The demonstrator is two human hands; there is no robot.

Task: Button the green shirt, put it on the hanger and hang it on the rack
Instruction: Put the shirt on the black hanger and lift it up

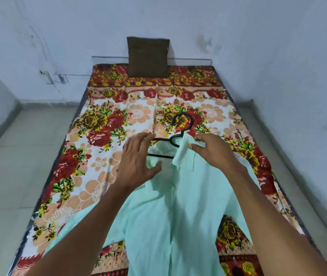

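A pale green shirt lies front up on the flowered bed sheet, collar end away from me. A black hanger rests at the collar, its hook pointing toward the pillow and its left arm showing above the shirt. My right hand pinches the right collar flap and lifts it. My left hand hovers over the shirt's left shoulder with fingers spread, touching or just above the hanger's left arm; I cannot tell if it grips anything.
A dark brown pillow leans against the wall at the head of the bed. Tiled floor runs along the left side of the bed and a wall stands close on the right. No rack is in view.
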